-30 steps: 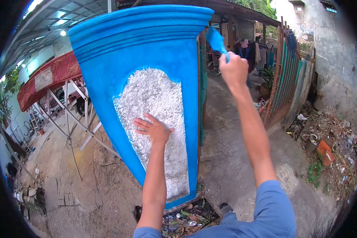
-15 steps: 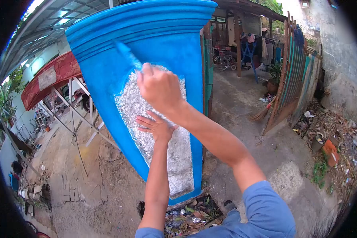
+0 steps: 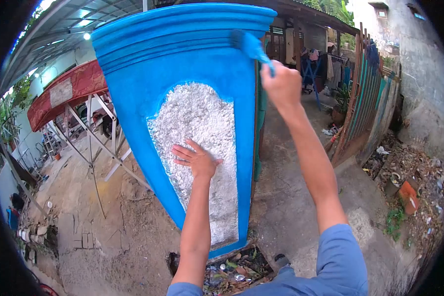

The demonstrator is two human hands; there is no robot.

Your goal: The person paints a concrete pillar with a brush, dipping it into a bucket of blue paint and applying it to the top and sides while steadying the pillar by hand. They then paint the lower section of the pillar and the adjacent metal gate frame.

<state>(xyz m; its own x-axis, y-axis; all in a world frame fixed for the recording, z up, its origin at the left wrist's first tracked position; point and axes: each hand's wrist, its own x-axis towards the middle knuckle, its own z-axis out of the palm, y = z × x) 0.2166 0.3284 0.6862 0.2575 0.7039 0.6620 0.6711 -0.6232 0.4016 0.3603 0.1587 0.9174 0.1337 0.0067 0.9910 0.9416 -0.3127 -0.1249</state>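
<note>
A bright blue pillar [image 3: 128, 98] with a stepped moulding [image 3: 182, 32] at its top stands before me. Set into its face is a rough white textured panel [image 3: 197, 108] with a curved upper end. My left hand [image 3: 197, 160] lies flat on this panel, fingers spread. My right hand [image 3: 282, 85] is wrapped round the blue handle of a paintbrush [image 3: 253, 48]. Its dark bristles are at the lower moulding, near the pillar's upper right corner.
Dry leaves and litter [image 3: 239, 271] fill a pit at the pillar's foot. To the left, a red canopy [image 3: 66, 91] rests on metal poles. A slatted gate [image 3: 357, 98] stands at right, with a leaf heap [image 3: 419, 182] beyond and hanging laundry [image 3: 333, 69] behind.
My right hand has swept the paintbrush rightward along under the moulding, from the left part to the right corner. My left hand stays on the white panel.
</note>
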